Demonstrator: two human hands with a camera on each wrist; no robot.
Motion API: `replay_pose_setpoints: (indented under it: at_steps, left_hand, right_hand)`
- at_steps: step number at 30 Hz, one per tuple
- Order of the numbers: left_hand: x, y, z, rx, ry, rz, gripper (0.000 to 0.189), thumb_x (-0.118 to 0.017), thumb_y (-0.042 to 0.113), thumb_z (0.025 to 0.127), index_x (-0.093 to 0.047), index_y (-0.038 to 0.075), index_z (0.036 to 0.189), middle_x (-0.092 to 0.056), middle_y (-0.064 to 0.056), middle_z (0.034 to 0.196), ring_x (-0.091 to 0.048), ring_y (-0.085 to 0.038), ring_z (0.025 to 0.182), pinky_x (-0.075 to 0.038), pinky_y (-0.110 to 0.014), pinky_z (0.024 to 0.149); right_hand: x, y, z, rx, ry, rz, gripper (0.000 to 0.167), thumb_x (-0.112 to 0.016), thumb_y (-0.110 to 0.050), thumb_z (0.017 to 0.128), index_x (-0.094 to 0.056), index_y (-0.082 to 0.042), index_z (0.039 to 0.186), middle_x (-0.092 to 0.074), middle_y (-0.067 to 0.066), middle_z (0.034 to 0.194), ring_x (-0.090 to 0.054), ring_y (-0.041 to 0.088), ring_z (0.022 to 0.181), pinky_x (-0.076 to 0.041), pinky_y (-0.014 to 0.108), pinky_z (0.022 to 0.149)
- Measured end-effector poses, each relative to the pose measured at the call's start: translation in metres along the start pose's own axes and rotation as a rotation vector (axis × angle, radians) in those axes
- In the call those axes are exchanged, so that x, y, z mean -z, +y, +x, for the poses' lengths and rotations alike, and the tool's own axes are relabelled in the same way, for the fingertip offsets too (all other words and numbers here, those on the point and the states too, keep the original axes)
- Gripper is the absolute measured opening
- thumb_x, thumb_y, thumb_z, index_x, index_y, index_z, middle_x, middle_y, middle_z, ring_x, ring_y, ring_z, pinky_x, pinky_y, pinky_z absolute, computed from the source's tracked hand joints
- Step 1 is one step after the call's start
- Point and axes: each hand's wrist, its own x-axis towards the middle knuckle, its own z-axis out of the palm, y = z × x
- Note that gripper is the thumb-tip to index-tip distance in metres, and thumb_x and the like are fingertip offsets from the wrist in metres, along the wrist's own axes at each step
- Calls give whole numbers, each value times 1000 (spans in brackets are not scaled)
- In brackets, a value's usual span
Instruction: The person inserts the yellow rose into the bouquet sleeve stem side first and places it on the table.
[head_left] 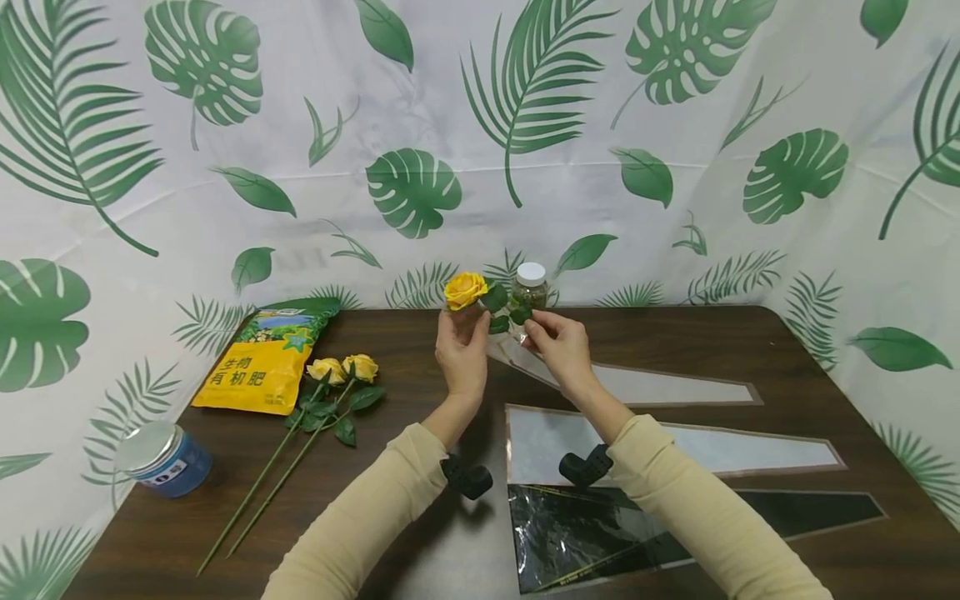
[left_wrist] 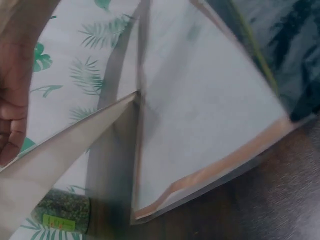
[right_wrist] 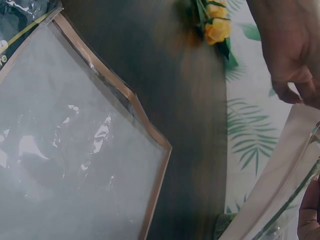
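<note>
My left hand (head_left: 460, 358) pinches the wide end of a clear and white flower sleeve (head_left: 675, 383), just below a yellow rose (head_left: 466, 290). To its right, my right hand (head_left: 561, 346) has its fingers curled at the sleeve's edge, close to the green leaves (head_left: 520, 315). The sleeve tapers off to the right. Through its clear side a green stem (right_wrist: 291, 200) shows in the right wrist view. In the left wrist view the sleeve (left_wrist: 65, 145) hangs below the right hand's fingers (left_wrist: 12, 125). Part of each fingertip's contact is hidden.
A white-lidded jar (head_left: 532, 287) stands behind my hands. Another white sleeve (head_left: 555, 442) and a black one (head_left: 570, 533) lie at front right. On the left are two yellow roses (head_left: 300, 458), a yellow fertilizer bag (head_left: 258, 362) and a blue tin (head_left: 176, 467).
</note>
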Motion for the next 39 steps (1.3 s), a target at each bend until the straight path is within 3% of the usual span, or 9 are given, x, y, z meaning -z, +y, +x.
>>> replay_pose_setpoints:
  at_steps: [4,9,15,23,26,32,36,39]
  left_hand:
    - [2,14,3,28,18,22,51,-68,-2,83,-46,-6,129,-60,-25,107,-63,-37,91,-54,-27,77]
    - [5,7,7,40,5,72,66,-70,0,82,-38,3,140,-57,-22,110,-64,-37,88,-55,-32,76]
    - [6,0,7,18,-56,105,65,-70,2,82,-39,9,139,-64,-18,101,-64,-27,93,-55,-34,79]
    - [4,7,1,39,-118,185,57,-70,0,80,-44,8,131,-65,-16,105,-64,-26,92,-55,-36,77]
    - [8,5,2,13,-125,201,52,-72,2,80,-49,3,126,-63,-17,107,-62,-27,94,-54,-29,73]
    - [18,-2,7,-18,-129,161,50,-72,4,81,-51,4,127,-58,-17,113,-66,-30,76,-46,-12,56]
    - [21,-1,10,-71,-155,155,50,-70,5,83,-52,8,130,-61,-17,114,-67,-30,71,-47,-12,55]
    - [23,-1,12,-121,-165,196,43,-71,6,83,-58,7,123,-65,-14,111,-64,-25,66,-47,-13,55]
  right_hand:
    - [-2,-2,0,-10,-4,8,29,-56,3,91,-56,16,117,-62,31,96,-60,-2,59,-52,14,63]
    - [-2,-2,0,-16,-7,-8,30,-56,3,91,-56,14,119,-63,29,96,-60,-2,59,-52,14,63]
    - [-1,-2,0,10,-15,-41,29,-57,1,91,-59,12,118,-65,26,94,-60,-2,59,-52,14,63]
    - [-1,-4,0,27,-18,-48,26,-57,1,91,-62,10,115,-65,26,94,-59,-1,60,-52,14,62]
    - [1,-2,-1,23,-9,-50,26,-57,1,91,-62,10,115,-66,23,90,-59,-1,59,-52,13,61]
    - [1,-3,-3,34,-16,-46,26,-58,1,90,-62,10,115,-66,14,82,-59,-1,58,-52,14,61]
    - [1,-4,-3,45,-24,-67,26,-58,0,91,-63,8,115,-66,19,86,-59,-1,59,-52,14,61]
    - [2,-4,-3,51,-23,-82,26,-58,0,91,-62,8,115,-66,25,92,-59,-2,60,-51,13,61]
